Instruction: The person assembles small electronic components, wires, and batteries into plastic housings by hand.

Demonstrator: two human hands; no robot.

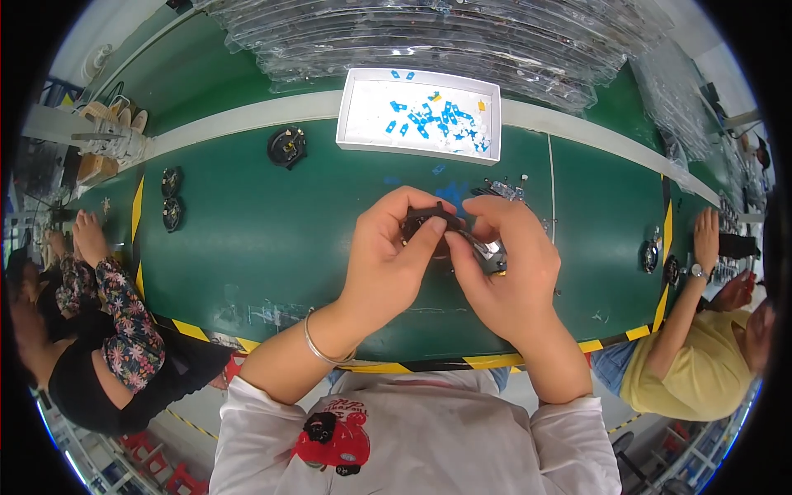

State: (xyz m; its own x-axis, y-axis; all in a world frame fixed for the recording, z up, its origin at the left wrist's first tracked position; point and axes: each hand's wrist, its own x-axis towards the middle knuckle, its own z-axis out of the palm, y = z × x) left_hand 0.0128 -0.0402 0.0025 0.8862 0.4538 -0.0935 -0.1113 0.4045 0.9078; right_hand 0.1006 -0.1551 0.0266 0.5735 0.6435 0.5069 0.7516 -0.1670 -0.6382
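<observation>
Over the middle of the green bench, both hands meet at a black round plastic part (pixel 431 216). My left hand (pixel 381 256) is closed around it, thumb pressed on its front. Beside it my right hand (pixel 520 260) is closed, its thumb tip at the part's right side. A small silver and black piece (pixel 493 247) shows within the right hand's grasp; whether it joins the round part is hidden by the fingers. Just behind the right hand lie small metal and black pieces (pixel 505 190) and blue scraps (pixel 452 195).
A white box (pixel 343 124) with blue and yellow scraps stands at the back. Stacked clear plastic trays (pixel 429 37) lie behind it. Black round units rest at the back left (pixel 287 147), far left (pixel 171 198) and right (pixel 650 254). Co-workers sit on both sides.
</observation>
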